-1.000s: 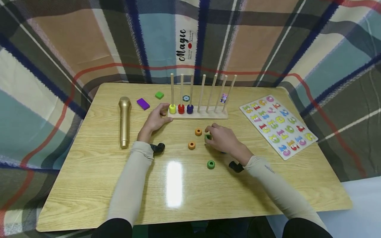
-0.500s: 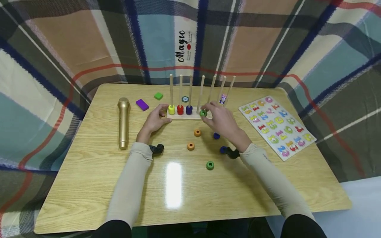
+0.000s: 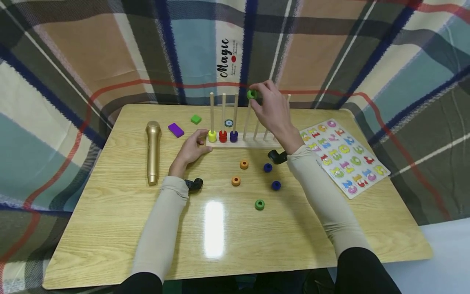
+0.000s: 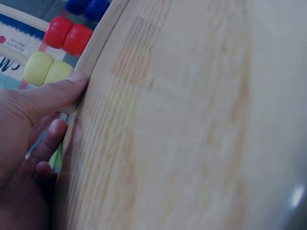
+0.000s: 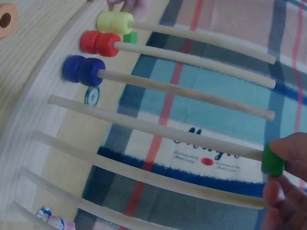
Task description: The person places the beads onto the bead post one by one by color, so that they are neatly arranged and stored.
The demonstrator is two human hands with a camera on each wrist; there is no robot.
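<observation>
A green ring [image 3: 251, 94] is pinched by the right hand [image 3: 273, 110] at the tip of the fourth peg [image 3: 247, 120] from the left; the rack [image 3: 240, 145] is gripped at its left end by the left hand [image 3: 191, 149], well apart. Yellow rings [image 3: 212, 136] are seated on the first peg.

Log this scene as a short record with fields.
Left hand: holds the left end of a pale wooden peg rack
Right hand: pinches a small green ring at the top of the fourth peg from the left
Beads on rack: two yellow beads, two red beads, two dark blue beads, left to right
Loose rings: two orange rings, two blue rings, a second green ring, all on the light wooden table
Also there: gold microphone-shaped object, flat purple block, green block, white number board
</observation>
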